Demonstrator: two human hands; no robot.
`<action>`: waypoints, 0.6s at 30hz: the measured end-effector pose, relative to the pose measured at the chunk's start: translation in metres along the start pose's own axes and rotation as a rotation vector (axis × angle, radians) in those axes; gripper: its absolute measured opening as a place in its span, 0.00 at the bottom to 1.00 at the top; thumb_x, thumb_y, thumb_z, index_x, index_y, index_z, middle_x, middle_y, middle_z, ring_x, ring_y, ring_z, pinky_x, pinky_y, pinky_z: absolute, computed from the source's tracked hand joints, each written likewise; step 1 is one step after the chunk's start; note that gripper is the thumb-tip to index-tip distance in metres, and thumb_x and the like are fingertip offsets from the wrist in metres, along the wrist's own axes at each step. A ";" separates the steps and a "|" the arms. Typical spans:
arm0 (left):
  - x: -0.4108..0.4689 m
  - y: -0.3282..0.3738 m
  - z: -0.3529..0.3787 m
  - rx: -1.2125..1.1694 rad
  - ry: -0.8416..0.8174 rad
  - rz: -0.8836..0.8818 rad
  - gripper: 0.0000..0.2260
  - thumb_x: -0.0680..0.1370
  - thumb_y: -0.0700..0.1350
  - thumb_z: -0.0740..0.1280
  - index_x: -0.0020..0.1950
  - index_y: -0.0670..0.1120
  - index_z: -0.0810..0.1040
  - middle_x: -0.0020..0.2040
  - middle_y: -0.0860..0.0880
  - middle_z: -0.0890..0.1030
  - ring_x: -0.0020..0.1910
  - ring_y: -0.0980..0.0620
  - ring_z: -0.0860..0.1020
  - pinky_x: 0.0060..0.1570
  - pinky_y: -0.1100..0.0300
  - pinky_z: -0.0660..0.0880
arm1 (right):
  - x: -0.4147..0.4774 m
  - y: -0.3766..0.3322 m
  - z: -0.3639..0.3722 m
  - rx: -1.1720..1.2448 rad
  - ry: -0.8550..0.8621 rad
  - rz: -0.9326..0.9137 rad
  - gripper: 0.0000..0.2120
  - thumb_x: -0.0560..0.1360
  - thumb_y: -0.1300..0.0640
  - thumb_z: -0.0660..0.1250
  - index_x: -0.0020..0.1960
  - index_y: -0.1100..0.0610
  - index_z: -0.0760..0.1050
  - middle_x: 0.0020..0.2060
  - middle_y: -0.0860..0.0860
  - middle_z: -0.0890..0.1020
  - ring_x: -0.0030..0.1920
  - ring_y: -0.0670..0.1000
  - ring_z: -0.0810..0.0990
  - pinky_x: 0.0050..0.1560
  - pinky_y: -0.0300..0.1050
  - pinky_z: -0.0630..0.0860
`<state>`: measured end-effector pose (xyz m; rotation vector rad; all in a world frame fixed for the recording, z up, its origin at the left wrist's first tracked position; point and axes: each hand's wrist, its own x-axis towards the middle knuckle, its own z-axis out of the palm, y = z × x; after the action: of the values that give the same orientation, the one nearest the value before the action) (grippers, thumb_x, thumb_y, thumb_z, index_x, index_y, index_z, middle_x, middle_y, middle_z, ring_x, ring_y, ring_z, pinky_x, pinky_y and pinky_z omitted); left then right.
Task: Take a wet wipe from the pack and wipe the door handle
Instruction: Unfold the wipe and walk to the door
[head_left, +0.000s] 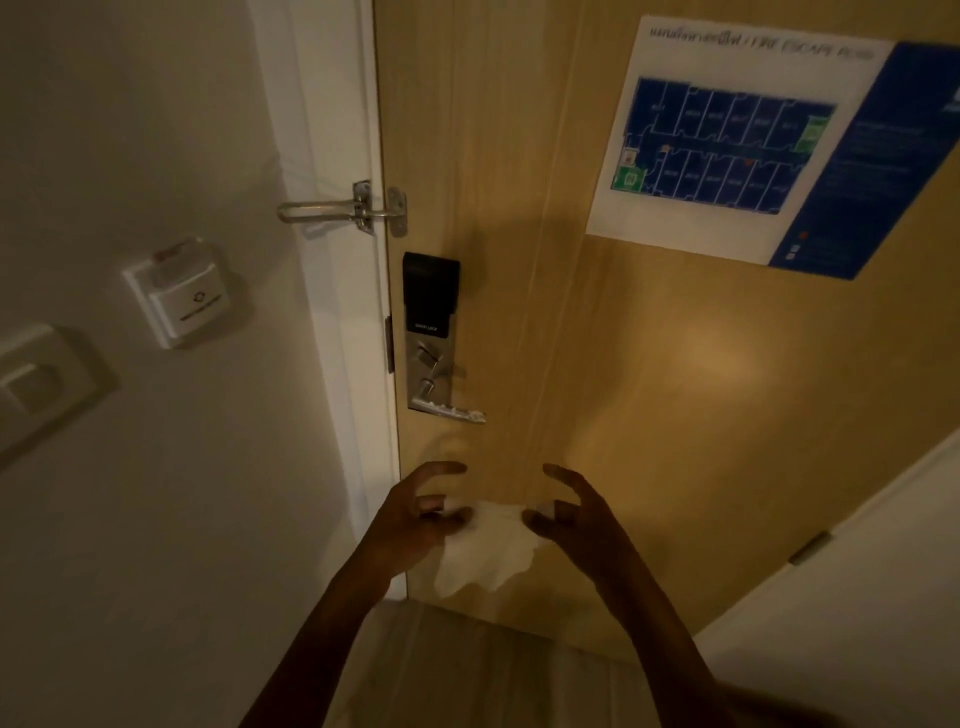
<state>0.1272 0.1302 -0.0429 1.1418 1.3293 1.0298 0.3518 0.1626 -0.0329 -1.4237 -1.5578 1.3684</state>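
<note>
A white wet wipe (491, 551) hangs spread out between my two hands, in front of the lower part of the wooden door (623, 389). My left hand (415, 512) pinches its upper left corner and my right hand (576, 514) pinches its upper right corner, other fingers splayed. The silver lever door handle (449, 410) sticks out to the right from a metal lock plate with a black card reader (430, 293), a little above my hands. The wipe pack is not in view.
A metal swing-bar latch (343, 208) bridges the white door frame (332, 312) and the door. A key-card holder (179, 293) and a light switch (31, 387) sit on the left wall. A fire escape plan (753, 140) is posted on the door. A white panel (857, 597) stands at lower right.
</note>
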 end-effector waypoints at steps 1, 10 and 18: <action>0.000 0.000 -0.001 0.031 -0.006 0.008 0.22 0.72 0.43 0.76 0.62 0.58 0.77 0.56 0.46 0.82 0.55 0.48 0.82 0.55 0.53 0.81 | 0.001 0.002 -0.001 -0.006 -0.033 -0.021 0.28 0.71 0.58 0.74 0.67 0.47 0.68 0.43 0.48 0.85 0.44 0.43 0.84 0.42 0.35 0.79; 0.022 -0.022 -0.014 0.479 -0.054 0.152 0.11 0.71 0.42 0.76 0.53 0.44 0.85 0.50 0.48 0.86 0.47 0.53 0.84 0.50 0.56 0.82 | 0.027 0.011 0.012 -0.384 0.030 -0.242 0.09 0.73 0.56 0.73 0.53 0.49 0.82 0.48 0.38 0.81 0.47 0.34 0.79 0.46 0.29 0.76; 0.074 -0.029 -0.043 0.539 -0.015 0.214 0.06 0.76 0.49 0.72 0.48 0.49 0.85 0.45 0.53 0.85 0.41 0.60 0.81 0.41 0.68 0.77 | 0.066 0.017 0.020 -0.519 0.191 -0.292 0.03 0.73 0.54 0.72 0.42 0.47 0.81 0.41 0.45 0.81 0.39 0.41 0.79 0.40 0.35 0.75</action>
<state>0.0828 0.1986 -0.0808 1.7186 1.5463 0.8269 0.3234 0.2176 -0.0677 -1.4845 -1.9819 0.6618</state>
